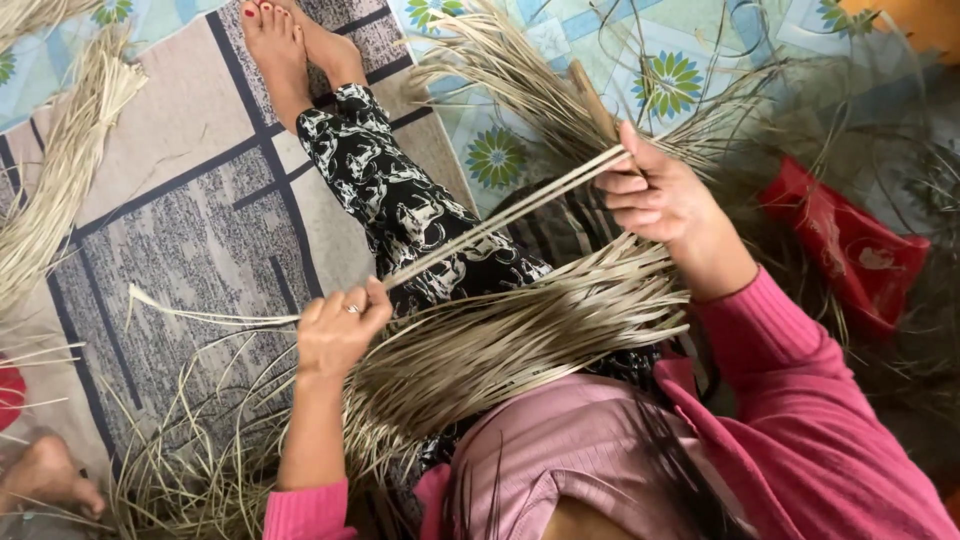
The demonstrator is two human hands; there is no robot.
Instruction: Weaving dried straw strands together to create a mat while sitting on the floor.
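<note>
Strips of dried leaf (500,215) are being stretched taut between the two hands, running at a slant over the lap. The left hand (338,328) is closing its grip on the lower end, thumb and fingers pinched shut around the strips, whose loose tails (200,315) are trailing off beyond it. The right hand (655,195) is clamping the upper end, fingers curled tight around it where it meets a thick bundle (530,85) fanning away above that grip. Judging by the pose, the strips are being drawn out or split lengthwise from the bundle; the next move calls for even tension and a steady pull along the fibre, so the narrow strips do not snap or tear crooked.

Just below the stretched strips, a broad sheaf (520,335) is lying across the lap, over the patterned black-and-white trousers (400,200). Beneath the left grip, loose fibres (180,470) are littering a grey and beige rug (190,230). Beyond the right grip, floor tiles (660,80) with blue and green flowers are showing, and a red bag (850,245) is lying off to the outer side. Another pale bundle (60,190) is resting well apart from the left hand, and another person's foot (45,475) is showing at the frame's edge.
</note>
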